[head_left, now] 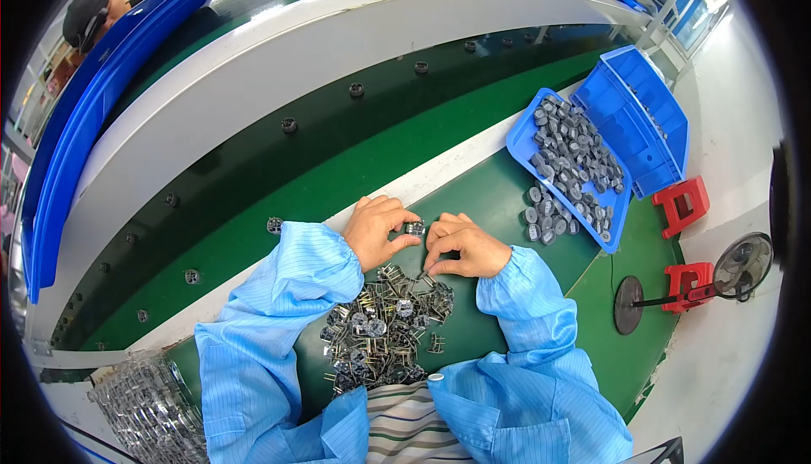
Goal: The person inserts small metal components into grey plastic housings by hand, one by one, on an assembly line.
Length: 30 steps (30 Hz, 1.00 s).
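Between the thumb and forefinger of my left hand [380, 231] is a small round electronic part [415, 227], dark with a pale face. Close by on the right, my right hand [466, 247] has its thumb and forefinger pinched together over the heap's upper edge. Whatever those fingertips hold, if anything, is too small to name. Below both hands lies a heap of small metal-pinned parts [380, 329], dark with brassy prongs, on the green tabletop [473, 329]. One loose pinned part [436, 343] rests just right of the heap.
A blue tray [521, 133] of grey round caps [574, 139] tilts at the right, with more caps spilled beside it. Behind it stands a blue bin [646, 126]. Small parts dot the green conveyor belt [338, 168]. Stacked clear trays [152, 405] sit lower left; a fan [743, 265] stands far right.
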Tool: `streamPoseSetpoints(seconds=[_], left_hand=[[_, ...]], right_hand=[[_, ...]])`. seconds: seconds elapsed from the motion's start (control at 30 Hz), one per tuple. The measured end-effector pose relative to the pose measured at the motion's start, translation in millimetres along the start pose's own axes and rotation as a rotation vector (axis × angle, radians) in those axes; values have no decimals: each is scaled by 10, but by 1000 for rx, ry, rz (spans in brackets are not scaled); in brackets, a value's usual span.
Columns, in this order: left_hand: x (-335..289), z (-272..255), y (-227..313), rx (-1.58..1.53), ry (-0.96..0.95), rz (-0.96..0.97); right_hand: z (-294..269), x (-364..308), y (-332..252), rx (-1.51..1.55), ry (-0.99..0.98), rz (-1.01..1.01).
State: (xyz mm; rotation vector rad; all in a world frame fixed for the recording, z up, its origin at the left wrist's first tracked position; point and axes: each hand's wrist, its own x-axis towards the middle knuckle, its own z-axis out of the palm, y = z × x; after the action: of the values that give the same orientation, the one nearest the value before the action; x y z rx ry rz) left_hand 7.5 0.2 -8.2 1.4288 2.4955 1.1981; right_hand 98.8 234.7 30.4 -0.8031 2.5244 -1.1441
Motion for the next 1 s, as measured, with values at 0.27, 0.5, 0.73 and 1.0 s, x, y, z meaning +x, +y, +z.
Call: streamPoseSetpoints(seconds=[0.27, 0.5, 0.73, 1.0], left_hand=[[177, -345, -184, 85, 163, -194], [173, -630, -457, 413, 181, -476], [133, -909, 1, 55, -583, 36], [160, -399, 171, 85, -346, -203]], right_hand=[[35, 10, 142, -234, 454, 164], [40, 43, 72, -303, 487, 331], [52, 13, 58, -216, 503, 96], [157, 132, 61, -317, 531, 148]])
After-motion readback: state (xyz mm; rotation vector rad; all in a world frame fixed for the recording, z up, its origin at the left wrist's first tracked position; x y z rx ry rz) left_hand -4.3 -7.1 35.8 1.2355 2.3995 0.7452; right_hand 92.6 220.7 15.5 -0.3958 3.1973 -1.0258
